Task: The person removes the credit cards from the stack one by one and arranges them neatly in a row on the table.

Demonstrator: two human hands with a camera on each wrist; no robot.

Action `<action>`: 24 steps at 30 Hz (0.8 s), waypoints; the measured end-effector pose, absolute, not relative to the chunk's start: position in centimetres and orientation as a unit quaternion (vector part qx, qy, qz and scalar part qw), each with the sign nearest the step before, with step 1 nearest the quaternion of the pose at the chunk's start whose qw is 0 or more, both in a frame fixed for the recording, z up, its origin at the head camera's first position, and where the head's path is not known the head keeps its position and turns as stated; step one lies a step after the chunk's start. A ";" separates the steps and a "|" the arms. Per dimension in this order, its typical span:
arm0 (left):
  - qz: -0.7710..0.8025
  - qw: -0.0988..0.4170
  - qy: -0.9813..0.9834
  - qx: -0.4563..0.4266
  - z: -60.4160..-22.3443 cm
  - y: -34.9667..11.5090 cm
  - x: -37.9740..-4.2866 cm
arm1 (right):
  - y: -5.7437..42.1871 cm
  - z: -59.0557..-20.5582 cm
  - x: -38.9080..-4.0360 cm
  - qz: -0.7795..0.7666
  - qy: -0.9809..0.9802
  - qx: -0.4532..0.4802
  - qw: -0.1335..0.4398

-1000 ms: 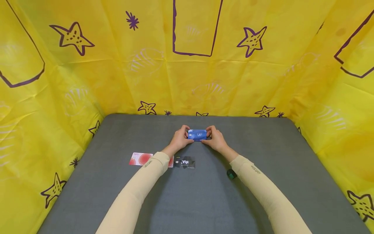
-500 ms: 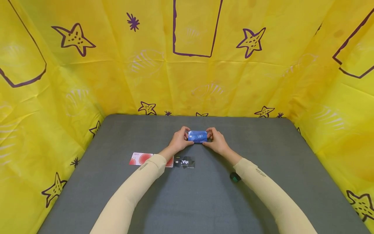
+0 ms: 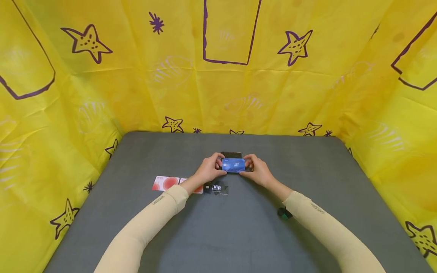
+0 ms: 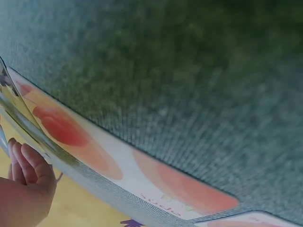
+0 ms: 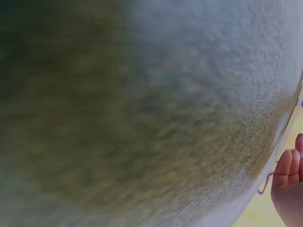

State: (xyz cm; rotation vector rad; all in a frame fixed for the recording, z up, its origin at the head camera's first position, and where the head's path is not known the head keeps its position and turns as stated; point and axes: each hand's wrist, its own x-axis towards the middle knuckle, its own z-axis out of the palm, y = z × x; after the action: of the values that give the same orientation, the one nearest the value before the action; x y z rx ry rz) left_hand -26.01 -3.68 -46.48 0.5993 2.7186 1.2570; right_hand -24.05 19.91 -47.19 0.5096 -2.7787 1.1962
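Observation:
A blue card (image 3: 233, 165) printed "VIP" is held by its two short ends in the head view. My left hand (image 3: 209, 168) pinches its left end, thumb at the lower corner. On the other end, my right hand (image 3: 258, 170) pinches it the same way. Just behind the blue card, a dark card (image 3: 231, 154) shows as a strip, its near part hidden. The wrist views catch only part of each hand, the left hand (image 4: 31, 184) at the lower left and the right hand (image 5: 289, 184) at the right edge.
Left of centre on the grey table (image 3: 218, 235) lie two white cards with red circles (image 3: 165, 183), one partly under my left forearm in view. Right beside them lies a black "Vip" card (image 3: 216, 188). A yellow patterned cloth (image 3: 222, 94) walls the table's back and sides.
Both hands have brought the blue card slightly nearer to me, and the dark card behind it has come into view. My forearms have spread a little wider apart.

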 end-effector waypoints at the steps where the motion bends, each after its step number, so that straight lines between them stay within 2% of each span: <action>1: 0.409 0.044 0.890 0.199 -46.5 -3.7 -25.9 | 20.0 -47.2 -23.9 0.389 -0.905 0.166 0.037; 18: 0.367 0.059 0.901 0.222 -45.7 -3.4 -22.9 | 21.3 -47.0 -20.7 0.378 -0.912 0.162 0.009; 24: 0.356 0.049 0.901 0.244 -45.7 -3.0 -21.9 | 22.1 -47.1 -19.5 0.371 -0.914 0.164 0.005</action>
State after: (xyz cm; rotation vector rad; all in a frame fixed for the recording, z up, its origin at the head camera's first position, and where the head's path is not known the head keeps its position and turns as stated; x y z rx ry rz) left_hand -21.89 -3.00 -45.68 0.7440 2.7444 1.0852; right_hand -19.46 22.07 -47.08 0.5125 -2.8635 1.1621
